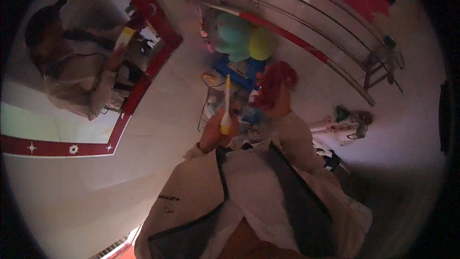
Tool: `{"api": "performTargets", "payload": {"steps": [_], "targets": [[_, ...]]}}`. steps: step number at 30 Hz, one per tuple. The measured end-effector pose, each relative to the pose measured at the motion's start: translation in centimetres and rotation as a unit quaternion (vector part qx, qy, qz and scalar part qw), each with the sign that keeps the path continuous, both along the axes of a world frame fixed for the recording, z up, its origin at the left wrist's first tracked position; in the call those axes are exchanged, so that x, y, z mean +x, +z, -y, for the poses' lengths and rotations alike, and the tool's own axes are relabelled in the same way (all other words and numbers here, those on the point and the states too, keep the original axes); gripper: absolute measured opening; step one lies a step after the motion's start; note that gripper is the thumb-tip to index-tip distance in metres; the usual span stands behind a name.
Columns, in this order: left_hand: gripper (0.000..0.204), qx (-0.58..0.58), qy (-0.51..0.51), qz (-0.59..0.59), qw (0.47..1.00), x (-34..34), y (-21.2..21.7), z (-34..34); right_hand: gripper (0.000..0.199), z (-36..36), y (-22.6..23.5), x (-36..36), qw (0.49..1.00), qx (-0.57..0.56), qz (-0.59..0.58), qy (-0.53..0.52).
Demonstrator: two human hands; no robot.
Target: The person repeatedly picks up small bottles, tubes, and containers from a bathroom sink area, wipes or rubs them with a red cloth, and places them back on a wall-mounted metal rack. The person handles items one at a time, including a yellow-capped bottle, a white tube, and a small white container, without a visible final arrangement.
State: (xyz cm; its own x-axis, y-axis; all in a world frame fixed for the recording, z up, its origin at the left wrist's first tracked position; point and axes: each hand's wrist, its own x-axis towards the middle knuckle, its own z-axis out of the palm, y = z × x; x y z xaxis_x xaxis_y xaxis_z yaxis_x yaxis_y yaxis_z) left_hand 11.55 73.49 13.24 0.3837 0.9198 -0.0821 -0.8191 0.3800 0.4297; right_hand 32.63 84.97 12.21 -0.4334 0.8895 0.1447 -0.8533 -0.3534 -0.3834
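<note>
My left hand (216,128) is closed round a slim white tapered thing with a yellow tip and a yellow base (227,103), held upright; its kind is unclear. To its right, my right hand (282,101) grips a dark red, bunched, lumpy thing (277,80) that looks soft. The dim light and blur hide its exact kind. Just beyond both hands lies a blue plastic-looking frame (235,71). Farther off sit a rounded teal thing (234,36) and a rounded yellow thing (261,43).
A wall mirror with a red frame (152,67) at the left reflects a person. A long metal rack (287,38) spans the far right. Thin wire hangers (205,108) and small mixed items (249,115) lie below the hands. Cluttered things (352,122) stand at the right.
</note>
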Motion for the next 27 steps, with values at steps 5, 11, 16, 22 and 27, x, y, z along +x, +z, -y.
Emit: {"api": "performTargets", "payload": {"steps": [5, 11, 16, 22, 27], "targets": [[0.040, -0.032, 0.216, -0.139, 0.966, 3.1, 2.8, -1.8, 0.052, 4.7, 2.7, -7.3, 0.920, 0.197, 0.312, -0.129], [0.034, 0.145, 0.300, -0.427, 0.841, 2.3, 3.6, -1.9, 0.038, 7.5, 4.5, -9.4, 0.873, 0.206, 0.416, -0.149], [0.031, -0.022, 0.246, -0.149, 0.958, 2.4, 4.6, -2.1, 0.049, 4.7, -2.0, -9.2, 0.856, 0.171, 0.467, -0.142], [0.034, 0.048, 0.178, -0.263, 0.947, -0.3, 2.8, -2.1, 0.053, 6.1, 2.4, -7.3, 0.904, 0.246, 0.348, -0.024], [0.034, 0.157, 0.101, -0.277, 0.942, -4.2, 0.2, -2.8, 0.040, 6.5, -2.7, -7.1, 0.955, -0.126, 0.065, 0.261]]}}
